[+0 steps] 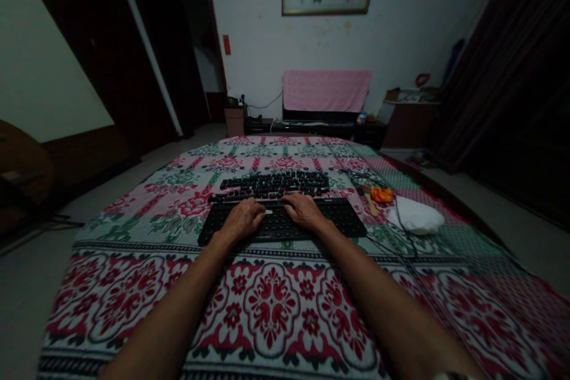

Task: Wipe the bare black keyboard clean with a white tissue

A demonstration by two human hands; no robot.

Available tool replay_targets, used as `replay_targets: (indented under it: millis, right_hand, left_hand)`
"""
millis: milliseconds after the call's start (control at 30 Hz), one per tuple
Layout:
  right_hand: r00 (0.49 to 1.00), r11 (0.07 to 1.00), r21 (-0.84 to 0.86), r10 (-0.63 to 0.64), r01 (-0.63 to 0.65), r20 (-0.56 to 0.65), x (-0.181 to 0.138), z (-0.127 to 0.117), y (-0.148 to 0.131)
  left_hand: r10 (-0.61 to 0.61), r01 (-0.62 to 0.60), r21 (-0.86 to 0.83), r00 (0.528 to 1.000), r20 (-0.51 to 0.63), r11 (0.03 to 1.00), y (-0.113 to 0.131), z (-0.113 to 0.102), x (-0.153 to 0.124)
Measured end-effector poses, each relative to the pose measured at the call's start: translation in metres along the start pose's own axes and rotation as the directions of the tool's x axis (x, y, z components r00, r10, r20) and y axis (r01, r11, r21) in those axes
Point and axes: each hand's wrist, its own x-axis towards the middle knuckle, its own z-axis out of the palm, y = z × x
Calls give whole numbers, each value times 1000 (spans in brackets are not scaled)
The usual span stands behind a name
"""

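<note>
Two black keyboards lie on a bed with a red, green and white floral cover (267, 303). Both my hands rest on the near keyboard (342, 219). My left hand (244, 218) is curled into a loose fist, and a small white tip pokes out of it toward the right. What that white thing is I cannot make out. My right hand (304, 209) lies just right of it, fingers bent together and pressed on the keyboard's upper middle. The far keyboard (276, 183) lies right behind the near one, untouched.
To the right of the keyboards lie an orange object (382, 194), a wooden stick (371, 204), black cables (363, 178) and a white cloth bundle (416, 215). A low cabinet with a pink cloth (326, 90) stands against the far wall. The room is dim.
</note>
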Motion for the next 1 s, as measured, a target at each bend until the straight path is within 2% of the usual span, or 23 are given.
replay_targets:
  millis: [200, 500, 767, 933, 1000]
  right_hand:
    - [999, 996, -83, 38, -35, 27, 1, -3, -10]
    - [987, 990, -23, 139, -142, -80, 9, 16, -28]
    - [986, 992, 42, 123, -119, -113, 7, 19, -24]
    - [983, 989, 49, 146, -142, -107, 9, 18, -28]
    - [983, 990, 44, 141, -137, -114, 9, 16, -31]
  left_hand:
    - [-74, 75, 1, 993, -86, 997, 3, 11, -2]
    - [-139, 136, -46, 987, -76, 990, 5, 8, 1]
    - [-230, 229, 83, 973, 13, 970, -2, -10, 1]
    - [-225, 229, 90, 973, -57, 969, 2, -8, 7]
    - [-222, 226, 108, 974, -51, 968, 4, -6, 9]
